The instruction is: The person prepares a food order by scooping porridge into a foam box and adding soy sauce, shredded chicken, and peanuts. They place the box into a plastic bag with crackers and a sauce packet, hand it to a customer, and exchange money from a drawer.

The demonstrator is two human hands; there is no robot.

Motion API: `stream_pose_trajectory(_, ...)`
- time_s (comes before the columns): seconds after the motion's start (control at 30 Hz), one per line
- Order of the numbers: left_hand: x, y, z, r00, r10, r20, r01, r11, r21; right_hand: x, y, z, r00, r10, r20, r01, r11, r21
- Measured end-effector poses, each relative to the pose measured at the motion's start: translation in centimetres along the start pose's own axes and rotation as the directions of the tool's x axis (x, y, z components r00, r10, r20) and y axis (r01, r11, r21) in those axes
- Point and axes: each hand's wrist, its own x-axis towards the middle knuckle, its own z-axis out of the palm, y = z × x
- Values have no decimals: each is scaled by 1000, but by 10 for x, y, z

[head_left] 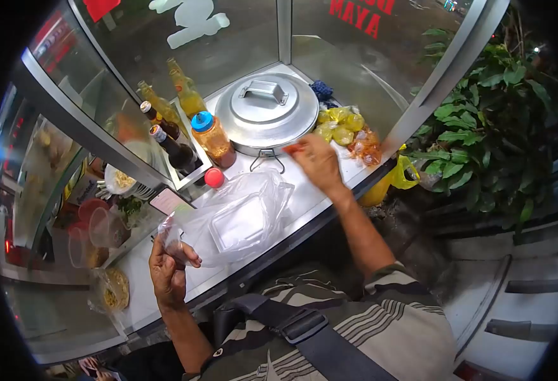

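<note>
The white box [239, 223] already sits inside the clear plastic bag [272, 190], which lies on the near worktop [304, 198], its left edge pinched in the closed fingers of the left hand [168, 270]. Farther right, the right hand [317, 162] nips a small red packet [293, 149] at its fingertips beside the lidded pot [266, 111]; the yellow sachets [342, 130] lie unbagged, I judge

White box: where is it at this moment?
In the head view the white box lies left of centre on the counter, inside the clear plastic bag that the left hand holds, just in front of the metal pot lid.
</note>
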Motion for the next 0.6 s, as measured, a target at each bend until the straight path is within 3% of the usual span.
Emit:
stream_pose_trajectory(0.03,0,0,-1,1000,-1,8,1,1000,-5,-2,48,4,992,126,-16,-127,991,-30)
stream_pose_trajectory(0.07,0,1,-1,1000,-11,23,11,1000,-14,0,66,-6,954,282,105,-251,938,-239)
stream_pose_trajectory(0.1,1,1,0,999,-17,37,18,1000,-21,-3,108,2,955,270,121,-219,919,-327)
stream_pose_trajectory(0.17,3,3,2,999,-26,36,27,999,-18,6,152,22,995,-39,-96,1,930,-368)
stream_pose_trajectory(0.2,3,3,3,999,-44,29,45,999,-13,14,155,24,995,-38,-96,0,931,-365)
stream_pose_trajectory(0.27,4,3,7,999,-42,32,43,999,-17,25,153,32,974,198,112,-94,799,-594)
stream_pose_trajectory(0.3,5,3,8,999,-33,36,34,999,-27,30,157,31,971,207,117,-101,805,-585)
stream_pose_trajectory(0.37,8,3,9,999,-42,33,43,999,-23,47,167,21,928,373,-21,-342,826,-448)
stream_pose_trajectory(0.43,4,7,10,997,-64,-38,63,997,-33,51,184,16,949,215,-231,-290,881,-374)
stream_pose_trajectory(0.47,4,6,10,996,-71,-48,69,997,-34,48,167,3,944,260,-202,-283,955,-91)
stream_pose_trajectory(0.5,4,7,8,995,-76,-57,74,997,-37,47,131,-17,940,302,-160,-268,942,201)
stream_pose_trajectory(0.57,9,9,7,997,-79,-23,79,997,-5,24,25,-40,946,307,102,-316,806,501)
stream_pose_trajectory(0.6,12,8,6,995,-83,48,82,997,10,6,-4,-30,948,173,266,-306,718,625)
